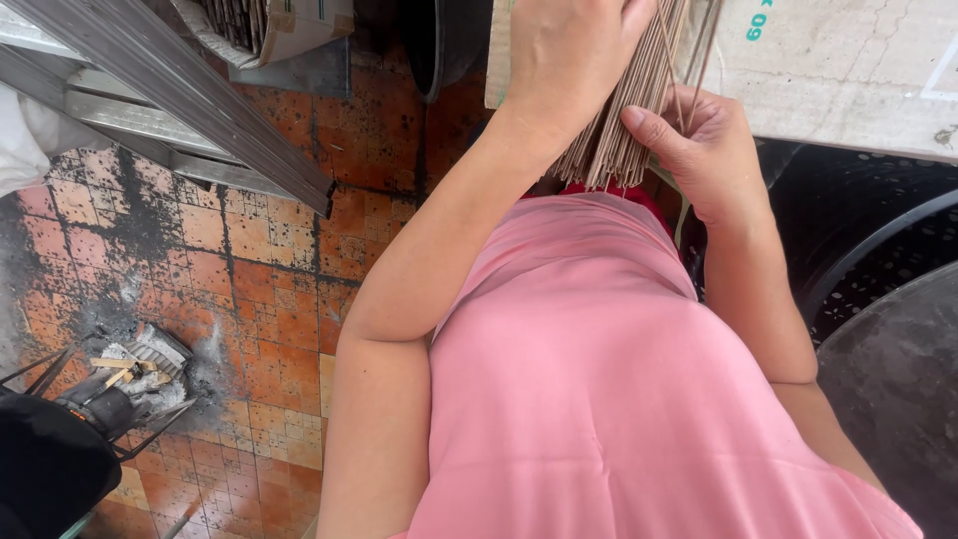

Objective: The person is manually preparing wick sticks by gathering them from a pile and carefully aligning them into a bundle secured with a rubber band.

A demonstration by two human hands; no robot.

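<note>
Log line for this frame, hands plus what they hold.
left hand: grips stick bundle | right hand: cups bundle's lower end | floor: orange tiles

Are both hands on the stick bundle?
Yes, the left hand lies over the bundle of thin sticks while the right hand grips its lower end.

Your left hand reaches forward, back of the hand up, fingers curled down and closed, elbow bent sharply. Your right hand sits just beside it, palm inward, thumb pointing left, forearm angled toward your body.
</note>
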